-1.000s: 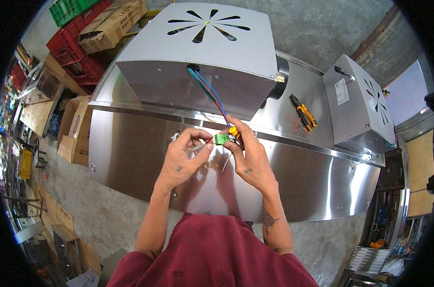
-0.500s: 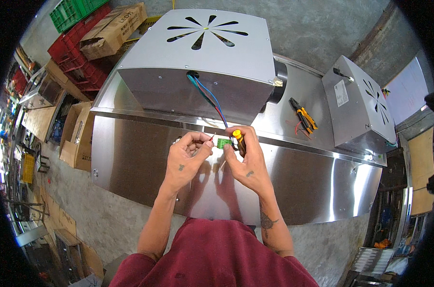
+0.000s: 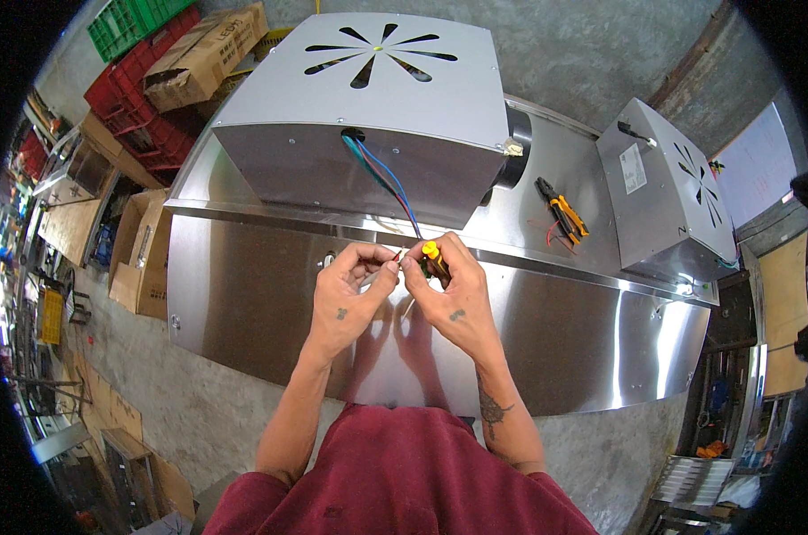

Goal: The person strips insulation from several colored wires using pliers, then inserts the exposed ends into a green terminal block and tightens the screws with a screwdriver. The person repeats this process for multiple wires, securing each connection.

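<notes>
My left hand pinches a thin red wire near its end. Beside it, my right hand has thumb and forefinger brought up to the same wire end, so the fingertips of both hands nearly meet. A screwdriver with a yellow handle is tucked in my right hand's grip, its thin shaft showing below the palm. The green terminal block is mostly hidden by the right fingers. Blue, red and green wires run down to my hands from a hole in the large metal box.
Below my hands spreads a shiny steel hood panel. Yellow-and-black pliers lie right of the large box, near a smaller metal box. Red crates and cardboard boxes stand at the left.
My right hand has moved left to meet the left fingertips at the red wire. The green terminal block, plainly visible before, has gone mostly behind the right fingers.
</notes>
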Demonstrator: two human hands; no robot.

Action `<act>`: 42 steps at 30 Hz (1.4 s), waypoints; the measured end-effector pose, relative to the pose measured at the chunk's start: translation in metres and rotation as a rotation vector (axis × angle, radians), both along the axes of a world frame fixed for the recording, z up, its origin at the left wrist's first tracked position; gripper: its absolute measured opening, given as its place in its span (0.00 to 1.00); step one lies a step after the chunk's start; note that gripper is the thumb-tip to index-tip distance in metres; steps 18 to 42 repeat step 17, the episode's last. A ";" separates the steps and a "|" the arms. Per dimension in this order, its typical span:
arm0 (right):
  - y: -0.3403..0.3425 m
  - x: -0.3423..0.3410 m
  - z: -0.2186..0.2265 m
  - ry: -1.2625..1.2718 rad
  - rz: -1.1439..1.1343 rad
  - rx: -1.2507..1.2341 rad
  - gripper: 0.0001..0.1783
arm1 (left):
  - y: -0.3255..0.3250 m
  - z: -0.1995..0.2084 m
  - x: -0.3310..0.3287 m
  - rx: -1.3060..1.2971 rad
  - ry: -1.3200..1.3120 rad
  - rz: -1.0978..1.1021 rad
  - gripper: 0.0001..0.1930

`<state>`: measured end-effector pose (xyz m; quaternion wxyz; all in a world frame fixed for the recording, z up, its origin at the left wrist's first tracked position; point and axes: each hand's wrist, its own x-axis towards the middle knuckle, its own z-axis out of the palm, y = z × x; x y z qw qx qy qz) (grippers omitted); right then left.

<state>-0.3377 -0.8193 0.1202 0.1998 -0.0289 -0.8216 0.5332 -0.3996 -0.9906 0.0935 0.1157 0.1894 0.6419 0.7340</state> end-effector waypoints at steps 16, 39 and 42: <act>0.000 -0.001 0.001 0.008 0.047 -0.011 0.11 | 0.003 -0.005 -0.003 0.119 0.137 -0.090 0.12; 0.000 -0.001 0.001 0.006 0.049 -0.012 0.11 | 0.003 -0.005 -0.002 0.120 0.137 -0.090 0.12; 0.000 -0.001 0.001 0.006 0.049 -0.012 0.11 | 0.003 -0.005 -0.002 0.120 0.137 -0.090 0.12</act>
